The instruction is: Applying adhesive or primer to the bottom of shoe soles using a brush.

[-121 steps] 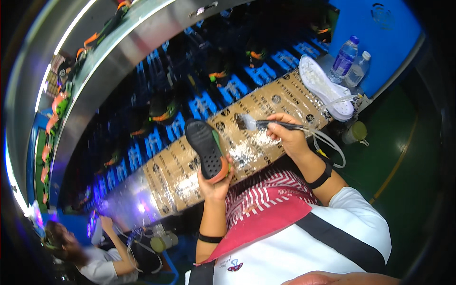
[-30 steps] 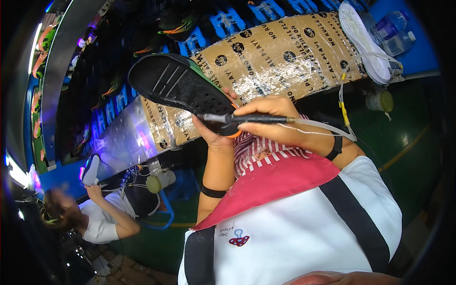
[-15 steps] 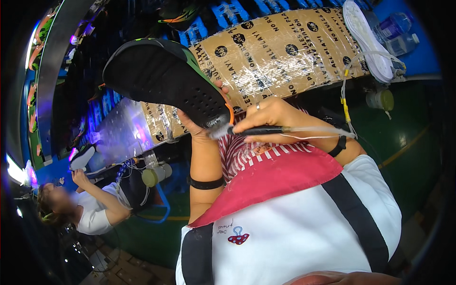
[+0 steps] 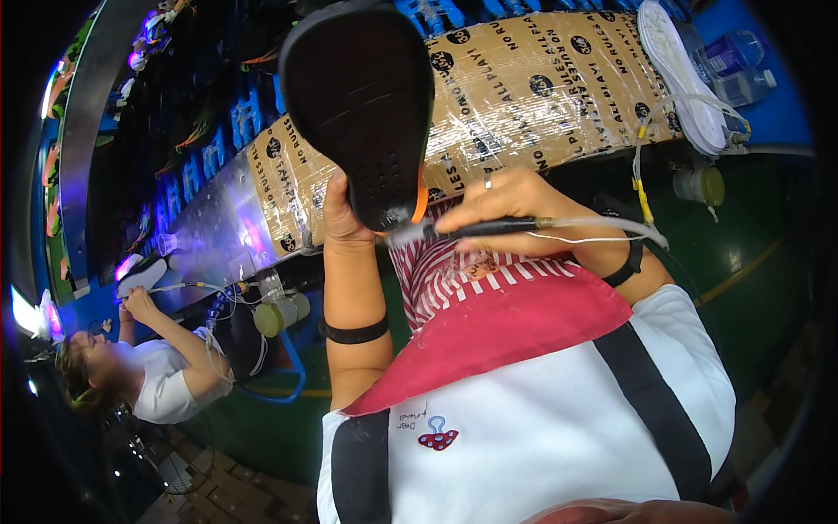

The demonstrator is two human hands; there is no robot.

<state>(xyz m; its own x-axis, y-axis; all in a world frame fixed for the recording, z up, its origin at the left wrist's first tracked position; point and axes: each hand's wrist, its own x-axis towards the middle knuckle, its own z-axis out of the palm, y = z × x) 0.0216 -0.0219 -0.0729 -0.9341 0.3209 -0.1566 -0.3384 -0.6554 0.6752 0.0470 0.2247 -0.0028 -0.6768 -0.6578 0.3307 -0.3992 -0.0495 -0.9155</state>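
A black shoe upper (image 4: pixel 358 96) is held with its underside facing me, toe pointing away and heel toward me. Several small holes mark its rear part, and an orange strip edges the heel. Closed around its heel end is my left hand (image 4: pixel 343 217), some of its fingers hidden behind the shoe. My right hand (image 4: pixel 517 203) grips a black-handled brush (image 4: pixel 496 228) that has a clear tube running from its back end. The brush's pale bristles are at the heel edge, where the surface looks wet and shiny.
A bench covered with printed cardboard (image 4: pixel 524 96) under clear film lies ahead. At the far right are a white shoe sole (image 4: pixel 681 79) and plastic bottles (image 4: pixel 731 57). A tube and a lidded jar (image 4: pixel 698 185) hang by the edge. Another person (image 4: pixel 166 375) works at left.
The shoe upper has turned so its toe swings right, from upper left to nearly straight ahead. My left hand turned with it; the brush stays at the heel, shifted slightly.
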